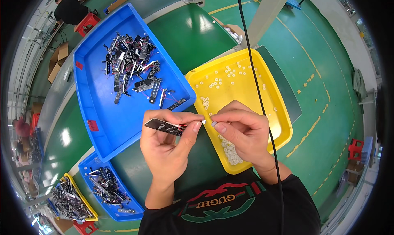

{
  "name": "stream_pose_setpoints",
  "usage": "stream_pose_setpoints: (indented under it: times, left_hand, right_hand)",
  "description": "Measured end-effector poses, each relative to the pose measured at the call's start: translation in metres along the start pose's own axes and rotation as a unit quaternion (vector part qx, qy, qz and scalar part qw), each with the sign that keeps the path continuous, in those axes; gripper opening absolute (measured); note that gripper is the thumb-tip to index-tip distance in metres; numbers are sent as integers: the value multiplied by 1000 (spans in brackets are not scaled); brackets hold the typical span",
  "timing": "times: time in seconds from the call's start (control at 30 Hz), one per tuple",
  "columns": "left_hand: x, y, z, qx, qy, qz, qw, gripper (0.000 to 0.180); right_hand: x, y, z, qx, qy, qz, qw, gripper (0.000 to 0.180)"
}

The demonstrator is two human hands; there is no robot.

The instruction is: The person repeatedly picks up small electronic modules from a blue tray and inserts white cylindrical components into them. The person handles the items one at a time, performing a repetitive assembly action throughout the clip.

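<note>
My left hand [167, 151] is closed around a narrow black circuit board [165, 127] with red wires. A small white piece [203, 122] shows at its thumb and index fingertips. Facing it a short gap away, my right hand [246, 130] is pinched shut; a tiny pale piece [214, 123] shows at its fingertips, too small to name surely. Beneath the right hand lies a yellow tray [276, 130], holding scattered small white rings [230, 72] and a denser heap of them [230, 151] near its front edge.
A large blue tray [98, 108] at the left holds piled wired circuit boards [129, 56]. Nearer stand a smaller blue tray [133, 214] and a yellow bin [91, 208] of similar parts. A black cable [255, 71] hangs across the right side. Far left sits another person [70, 8].
</note>
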State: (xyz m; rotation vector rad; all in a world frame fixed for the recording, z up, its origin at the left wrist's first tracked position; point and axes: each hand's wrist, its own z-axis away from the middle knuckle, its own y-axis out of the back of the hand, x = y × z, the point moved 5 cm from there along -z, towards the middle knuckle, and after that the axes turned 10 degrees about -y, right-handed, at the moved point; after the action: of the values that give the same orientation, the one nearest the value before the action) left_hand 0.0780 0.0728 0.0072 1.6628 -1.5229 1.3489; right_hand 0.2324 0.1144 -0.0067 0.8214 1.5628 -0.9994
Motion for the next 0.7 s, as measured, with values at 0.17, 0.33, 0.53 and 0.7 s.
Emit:
stream_pose_setpoints:
  times: [0.17, 0.33, 0.53, 0.7]
  left_hand:
    - [6, -6, 5, 0, -79, -57, 995, 34]
    - [12, -9, 7, -33, -186, -158, 969, 36]
    - [19, -14, 12, -36, -287, -242, 926, 38]
    - [21, -18, 13, -53, -330, -279, 900, 38]
  right_hand:
    - [-10, -6, 1, 15, 120, 111, 987, 23]
    - [-6, -7, 1, 25, 105, 64, 992, 22]
    - [-6, -9, 0, 31, 115, 60, 991, 23]
    - [-9, -12, 1, 44, 121, 88, 988, 21]
